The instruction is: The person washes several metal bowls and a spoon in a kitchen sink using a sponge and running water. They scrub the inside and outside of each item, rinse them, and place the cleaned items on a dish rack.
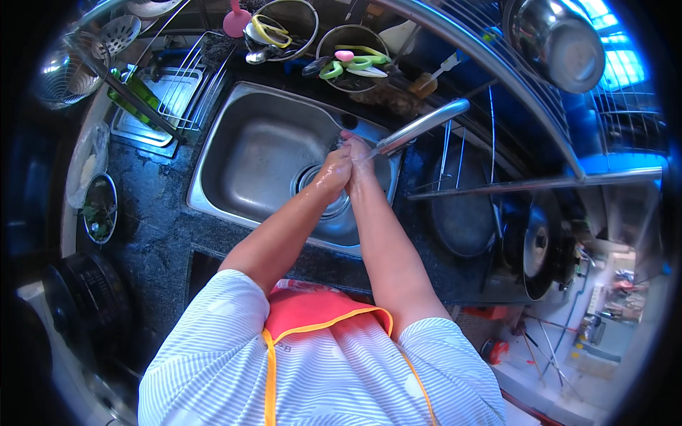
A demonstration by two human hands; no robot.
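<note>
Both hands are wet and close together over the right part of a stainless steel sink (256, 154). Water runs from a metal faucet (426, 125) onto the wrist of my right hand (358, 148). My left hand (337, 168) lies against my right hand near the thumb side, its fingers curled and partly hidden. Whether either hand's fingers are fully closed is hard to see. Below them, the round drain strainer (306, 178) shows partly behind the hands and forearms.
Behind the sink stand wire baskets with scissors (362, 64) and a spoon (257, 56). At the left are a metal tray (178, 88), a green bottle (136, 101) and a bowl of leaves (100, 207). A rack rail (533, 186) and a dark pan (462, 213) are on the right.
</note>
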